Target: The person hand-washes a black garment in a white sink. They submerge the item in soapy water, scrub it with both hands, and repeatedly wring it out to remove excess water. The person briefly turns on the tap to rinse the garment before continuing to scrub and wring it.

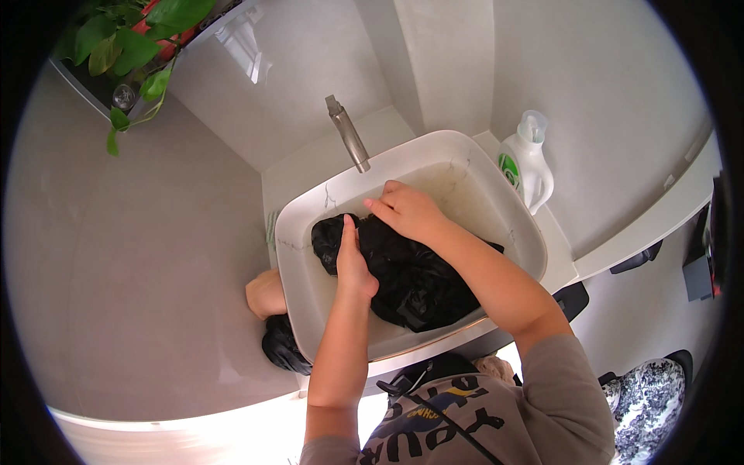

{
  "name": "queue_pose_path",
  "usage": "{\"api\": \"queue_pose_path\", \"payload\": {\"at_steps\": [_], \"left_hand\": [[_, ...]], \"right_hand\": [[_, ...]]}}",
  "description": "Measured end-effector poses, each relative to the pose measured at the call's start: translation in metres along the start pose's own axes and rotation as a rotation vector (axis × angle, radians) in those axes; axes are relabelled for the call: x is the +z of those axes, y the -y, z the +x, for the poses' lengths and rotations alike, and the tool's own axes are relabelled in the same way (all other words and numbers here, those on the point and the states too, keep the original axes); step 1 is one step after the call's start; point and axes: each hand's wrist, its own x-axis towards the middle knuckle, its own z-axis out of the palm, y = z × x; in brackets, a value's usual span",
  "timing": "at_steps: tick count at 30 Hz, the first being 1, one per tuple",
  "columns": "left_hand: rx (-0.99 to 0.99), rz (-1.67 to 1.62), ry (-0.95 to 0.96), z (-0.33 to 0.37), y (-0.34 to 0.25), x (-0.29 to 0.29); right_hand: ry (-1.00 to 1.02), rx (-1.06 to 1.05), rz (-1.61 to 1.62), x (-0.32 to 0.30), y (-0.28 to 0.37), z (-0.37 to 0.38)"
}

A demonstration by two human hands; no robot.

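A wet-looking black garment (422,287) lies bunched in a white, marble-veined washbasin (293,310) that holds cloudy water. My left hand (353,267) is closed on a gathered part of the black garment at its left end, thumb on top and the other fingers hidden. Just above the garment's upper edge, my right hand (411,211) is curled, with the thumb stretched toward the left. Whatever lies inside its fingers is hidden.
A metal faucet (350,136) leans over the basin's far rim. To the right stands a white detergent bottle (533,170). Beside the left rim are a beige object (266,294) and more black cloth (284,345). A leafy plant (136,50) hangs at upper left.
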Motion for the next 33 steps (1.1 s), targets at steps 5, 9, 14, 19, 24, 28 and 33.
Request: {"api": "queue_pose_path", "payload": {"at_steps": [5, 9, 14, 19, 24, 28, 33], "left_hand": [[0.639, 1.145, 0.210, 0.003, 0.009, -0.012], [1.001, 1.204, 0.083, 0.004, 0.008, -0.007], [0.945, 0.975, -0.131, 0.004, 0.002, -0.011], [0.578, 0.457, 0.034, 0.003, 0.002, -0.006], [0.213, 0.167, -0.023, 0.010, 0.005, -0.010], [0.126, 0.198, -0.128, 0.003, 0.013, -0.011], [0.104, 0.113, -0.025, 0.012, 0.019, -0.019]], "right_hand": [[0.109, 0.324, 0.391, -0.020, -0.007, 0.003], [0.169, 0.232, 0.590, -0.024, -0.024, 0.002], [0.432, 0.211, 0.338, -0.015, -0.036, -0.004], [0.393, 0.440, 0.854, -0.017, -0.031, 0.004], [-0.115, -0.211, 0.207, 0.008, 0.009, -0.013], [-0.186, -0.508, -0.025, 0.022, 0.041, -0.027], [-0.132, -0.324, -0.189, 0.020, 0.029, -0.017]]}}
